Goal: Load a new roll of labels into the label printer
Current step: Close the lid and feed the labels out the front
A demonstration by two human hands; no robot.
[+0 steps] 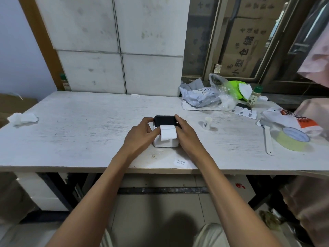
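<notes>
A small white label printer (165,143) stands near the middle of the white table, its black lid (164,120) raised at the back. A white strip of label paper (168,133) lies over its top and hangs toward me. My left hand (142,132) holds the printer's left side, thumb by the lid and fingers at the paper's left edge. My right hand (185,131) clasps the right side, fingertips on the lid's corner. A small white label roll (207,123) stands upright on the table to the right, apart from both hands.
A loose printed label (180,162) lies by the table's front edge. A crumpled tissue (22,118) sits far left. At the right are plastic bags (210,95), a spice bottle (253,96), a tape roll (292,138), a white stick (268,139) and printed label strips (244,112).
</notes>
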